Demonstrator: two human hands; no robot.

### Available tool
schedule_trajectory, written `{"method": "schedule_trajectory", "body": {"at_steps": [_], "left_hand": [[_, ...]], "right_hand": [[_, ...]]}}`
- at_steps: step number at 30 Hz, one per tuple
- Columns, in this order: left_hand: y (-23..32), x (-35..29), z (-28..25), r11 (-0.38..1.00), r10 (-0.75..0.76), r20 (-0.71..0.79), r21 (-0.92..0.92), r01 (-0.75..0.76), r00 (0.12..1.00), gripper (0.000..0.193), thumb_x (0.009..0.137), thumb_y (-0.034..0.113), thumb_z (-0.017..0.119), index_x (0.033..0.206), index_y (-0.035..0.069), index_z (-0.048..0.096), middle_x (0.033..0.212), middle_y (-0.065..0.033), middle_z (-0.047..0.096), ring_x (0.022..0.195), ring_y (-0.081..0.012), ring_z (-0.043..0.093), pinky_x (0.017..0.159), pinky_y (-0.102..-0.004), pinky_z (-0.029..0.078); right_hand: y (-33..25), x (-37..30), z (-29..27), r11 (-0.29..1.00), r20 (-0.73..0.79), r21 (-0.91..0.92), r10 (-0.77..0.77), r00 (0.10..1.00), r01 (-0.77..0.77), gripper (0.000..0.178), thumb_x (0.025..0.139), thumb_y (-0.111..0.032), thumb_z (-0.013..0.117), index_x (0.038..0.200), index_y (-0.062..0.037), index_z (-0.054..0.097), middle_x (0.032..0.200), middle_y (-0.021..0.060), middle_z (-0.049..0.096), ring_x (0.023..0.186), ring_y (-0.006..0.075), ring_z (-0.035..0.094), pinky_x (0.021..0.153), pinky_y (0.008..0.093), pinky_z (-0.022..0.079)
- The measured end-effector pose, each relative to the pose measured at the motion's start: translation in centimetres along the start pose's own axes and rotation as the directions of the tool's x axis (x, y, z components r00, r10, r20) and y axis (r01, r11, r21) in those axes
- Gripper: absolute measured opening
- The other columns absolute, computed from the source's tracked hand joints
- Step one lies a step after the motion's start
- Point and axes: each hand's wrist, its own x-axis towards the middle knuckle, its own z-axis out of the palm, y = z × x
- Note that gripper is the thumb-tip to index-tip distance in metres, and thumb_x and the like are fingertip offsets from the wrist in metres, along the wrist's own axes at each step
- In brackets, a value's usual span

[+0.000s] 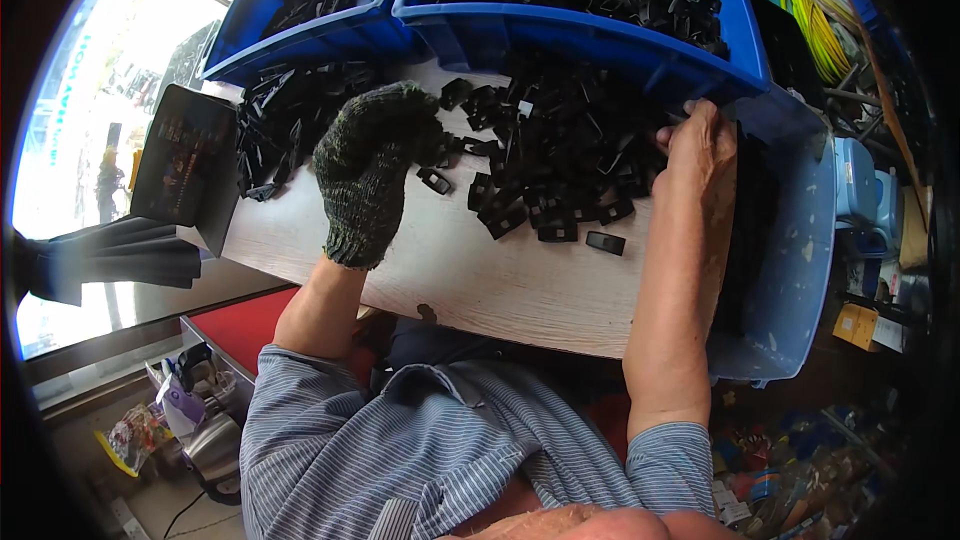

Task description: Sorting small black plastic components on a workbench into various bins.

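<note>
My left hand [372, 155] wears a dark green-and-black knit glove. Its fingers are bent together toward the right, next to a few loose black plastic parts [434, 180]; whatever they hold is lost against the dark glove. A heap of small black plastic pieces [560, 155] spreads over the middle of the pale table [480, 285]. At the heap's right side, below the blue bin, is my bare right hand [695, 135]. Its fingers are curled in, and what lies between them is hidden. Longer black strips [275, 130] are piled left of the glove.
Two blue bins of black parts, a large one [590, 25] and a smaller one [300, 40], border the far side. A pale blue bin [790, 260] stands at the table's right edge. The dark box [185, 155] is at the left. A metal kettle [215, 450] sits lower left.
</note>
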Motion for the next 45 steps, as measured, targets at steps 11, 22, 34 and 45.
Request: {"method": "schedule_trajectory", "body": {"at_steps": [11, 22, 34, 45], "left_hand": [[-0.6, -5.1, -2.0, 0.609, -0.393, -0.005, -0.750, 0.256, 0.920, 0.045, 0.091, 0.009, 0.060, 0.133, 0.000, 0.053, 0.126, -0.0189, 0.060, 0.116, -0.0294, 0.059, 0.099, -0.0407, 0.050], [-1.4, -8.1, -2.4, 0.496, -0.507, 0.030, -0.807, 0.320, 0.861, 0.046, 0.086, -0.008, 0.063, 0.131, 0.001, 0.055, 0.120, -0.0162, 0.064, 0.111, -0.0314, 0.064, 0.092, -0.0412, 0.057], [-2.6, -8.0, -0.5, 0.773, -0.338, 0.027, -0.562, 0.294, 0.941, 0.051, 0.092, -0.007, 0.061, 0.140, 0.009, 0.049, 0.131, -0.0112, 0.060, 0.114, -0.0234, 0.063, 0.089, -0.0378, 0.059], [-2.8, -8.0, -0.6, 0.788, -0.332, 0.041, -0.537, 0.301, 0.942, 0.051, 0.090, -0.010, 0.056, 0.137, 0.009, 0.050, 0.128, -0.0107, 0.059, 0.111, -0.0210, 0.064, 0.084, -0.0338, 0.060]], "right_hand": [[0.9, 1.2, 0.1, 1.000, -0.044, -0.014, -0.026, 0.999, 0.026, 0.032, 0.089, -0.029, 0.053, 0.101, -0.0019, 0.064, 0.048, 0.0020, 0.036, 0.053, 0.0154, 0.049, 0.063, 0.0307, 0.052], [0.7, 1.4, -0.1, 0.999, 0.007, -0.037, -0.027, 1.000, 0.028, 0.034, 0.089, -0.027, 0.051, 0.105, -0.0001, 0.064, 0.088, 0.0122, 0.060, 0.058, 0.0171, 0.053, 0.058, 0.0291, 0.051], [1.7, 2.0, -2.1, 0.963, 0.090, 0.257, -0.111, 0.990, 0.084, 0.023, 0.089, -0.028, 0.065, 0.091, -0.0059, 0.059, 0.050, 0.0033, 0.039, 0.051, 0.0222, 0.050, 0.071, 0.0475, 0.058], [-2.3, -5.5, -4.8, 0.941, 0.274, 0.265, -0.281, 0.920, 0.209, 0.018, 0.092, -0.022, 0.066, 0.088, -0.0064, 0.058, 0.051, 0.0025, 0.042, 0.056, 0.0255, 0.062, 0.072, 0.0572, 0.060]]}}
